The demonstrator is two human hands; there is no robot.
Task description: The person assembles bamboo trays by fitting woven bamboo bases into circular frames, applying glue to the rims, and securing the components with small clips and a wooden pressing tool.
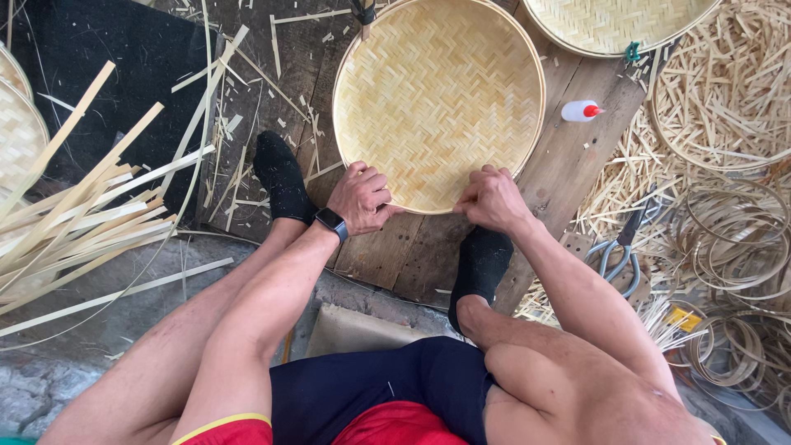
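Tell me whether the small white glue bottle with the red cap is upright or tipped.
Tipped: the small white glue bottle lies on its side on the wooden board, cap pointing right.

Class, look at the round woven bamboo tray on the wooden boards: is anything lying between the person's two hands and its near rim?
Nothing visible does. The left hand and the right hand are both already on the near rim of the bamboo tray. The glue bottle lies off to the right, and the scissors are outside the boards.
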